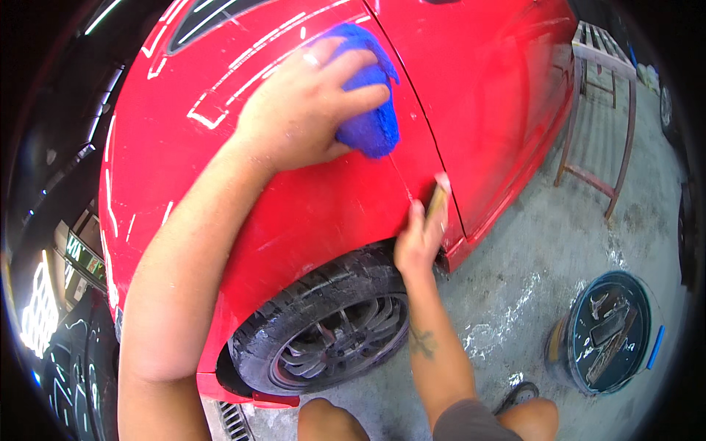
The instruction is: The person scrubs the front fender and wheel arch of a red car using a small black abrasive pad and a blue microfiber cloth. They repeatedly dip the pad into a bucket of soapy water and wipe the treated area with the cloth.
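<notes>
My left hand [294, 103] is wrapped over a bunched blue cloth [376, 121], pressed against the red car's body panel [316, 202] above the wheel. A ring shows on one of its fingers. Lower and to the right, my right hand [421, 239] grips a thin, flat, yellowish-brown block [439, 200]. The block lies on edge close to the panel, near the door gap; its exact kind cannot be made out. Below the hands sits the front wheel [334, 338], with a black tyre and dark multi-spoke rim. Wet streaks and white specks mark the red paint.
At the lower right, a dark bucket [562, 345] holds liquid and several dark flat pieces, its blue handle grip hanging outside. A slatted metal stand [603, 59] is at the upper right. White splashes lie on the grey floor [507, 309]. A floor drain grate [234, 420] is near my knee.
</notes>
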Demonstrator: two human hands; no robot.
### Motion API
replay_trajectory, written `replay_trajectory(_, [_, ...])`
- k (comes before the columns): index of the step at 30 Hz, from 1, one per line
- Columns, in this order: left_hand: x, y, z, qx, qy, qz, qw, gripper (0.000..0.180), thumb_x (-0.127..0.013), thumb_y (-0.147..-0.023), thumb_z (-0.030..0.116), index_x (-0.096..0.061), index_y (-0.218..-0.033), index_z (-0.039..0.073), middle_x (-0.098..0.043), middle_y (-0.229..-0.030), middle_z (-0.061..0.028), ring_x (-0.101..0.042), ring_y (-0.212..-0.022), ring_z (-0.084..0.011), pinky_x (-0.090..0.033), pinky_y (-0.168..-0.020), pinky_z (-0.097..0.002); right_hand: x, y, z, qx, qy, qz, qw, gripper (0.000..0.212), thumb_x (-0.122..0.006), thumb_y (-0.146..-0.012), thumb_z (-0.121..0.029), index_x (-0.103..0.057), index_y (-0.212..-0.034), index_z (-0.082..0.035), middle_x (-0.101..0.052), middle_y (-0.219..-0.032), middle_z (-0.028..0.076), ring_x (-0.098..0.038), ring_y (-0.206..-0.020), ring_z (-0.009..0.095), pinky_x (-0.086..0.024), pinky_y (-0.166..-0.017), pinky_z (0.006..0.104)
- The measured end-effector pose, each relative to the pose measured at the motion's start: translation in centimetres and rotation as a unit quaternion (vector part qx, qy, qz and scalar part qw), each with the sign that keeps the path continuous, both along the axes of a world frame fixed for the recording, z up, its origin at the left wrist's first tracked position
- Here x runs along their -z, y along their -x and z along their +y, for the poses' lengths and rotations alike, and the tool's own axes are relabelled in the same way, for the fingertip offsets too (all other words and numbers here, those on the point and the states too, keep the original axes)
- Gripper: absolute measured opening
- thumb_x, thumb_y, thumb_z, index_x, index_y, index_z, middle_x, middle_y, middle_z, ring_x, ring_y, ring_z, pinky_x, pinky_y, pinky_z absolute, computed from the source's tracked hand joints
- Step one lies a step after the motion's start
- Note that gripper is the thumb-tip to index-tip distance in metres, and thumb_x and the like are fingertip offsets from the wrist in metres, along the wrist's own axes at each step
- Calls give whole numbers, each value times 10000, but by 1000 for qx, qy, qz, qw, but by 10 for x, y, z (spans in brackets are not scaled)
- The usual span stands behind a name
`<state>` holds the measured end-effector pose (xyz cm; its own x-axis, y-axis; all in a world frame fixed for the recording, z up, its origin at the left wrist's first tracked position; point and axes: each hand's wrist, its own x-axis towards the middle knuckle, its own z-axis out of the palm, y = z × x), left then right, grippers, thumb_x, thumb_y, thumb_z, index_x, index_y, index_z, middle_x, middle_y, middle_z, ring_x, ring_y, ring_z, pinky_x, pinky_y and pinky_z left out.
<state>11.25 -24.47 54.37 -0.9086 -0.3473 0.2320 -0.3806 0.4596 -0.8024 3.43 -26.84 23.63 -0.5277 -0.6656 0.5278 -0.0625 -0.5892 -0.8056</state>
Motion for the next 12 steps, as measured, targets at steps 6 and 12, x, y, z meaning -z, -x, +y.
replay_trajectory(6, [-6, -8, 4, -10, 15, -1, 1000, 795, -982, -593, 186, -686, -1324, 289, -579, -1496, -71, -560, -1372, -424, -520, -1133, -530, 0, -12, 27, -30, -34, 108, 993, 694, -415, -1150, -357, -235, -1719, -3, -209, -1797, 235, -157, -1675, 417, -117, -1325, 576])
replay_trajectory(12, [-4, -4, -1, -22, 15, -13, 1000, 778, -965, -680, 212, -655, -1383, 332, -544, -1539, -95, -520, -1433, -444, -494, -1170, -547, -22, -1, -1, -8, 30, 69, 997, 745, -439, -1144, -390, -205, -1717, 24, -198, -1797, 246, -139, -1672, 444, -55, -1315, 643])
